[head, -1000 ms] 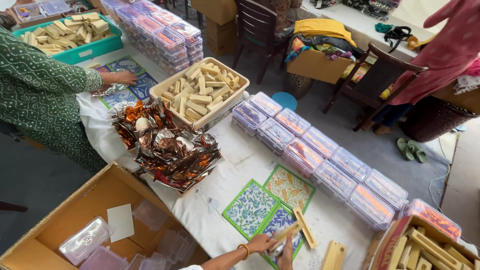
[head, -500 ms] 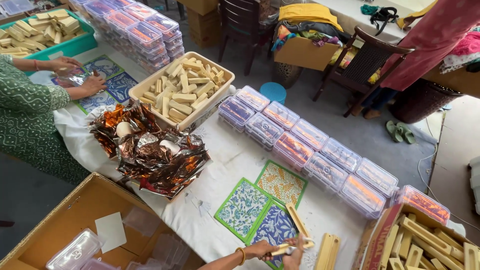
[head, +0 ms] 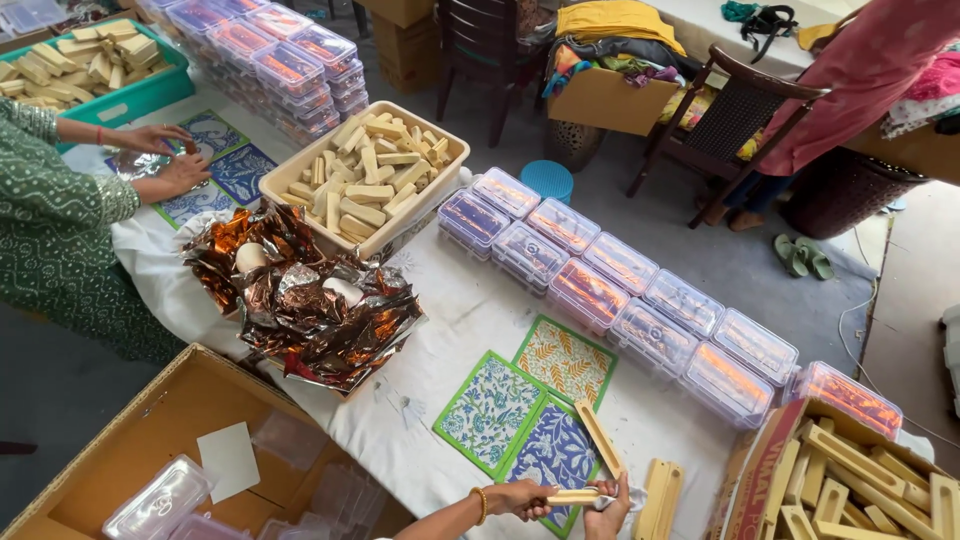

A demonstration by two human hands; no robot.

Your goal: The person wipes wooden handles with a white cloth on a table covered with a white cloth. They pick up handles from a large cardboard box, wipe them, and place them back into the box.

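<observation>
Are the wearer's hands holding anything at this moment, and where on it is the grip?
Yes. Both hands hold one pale wooden bar level above the patterned cards: left hand at its left end, right hand at its right end.

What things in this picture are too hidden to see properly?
- Right hand, head view: cut by the bottom edge, so its grip is unclear.
- Wooden stick: partly wrapped by the left hand.
- Clear boxes: contents blurred behind their lids.
- Pile of copper foil: covers whatever lies beneath it.
</observation>
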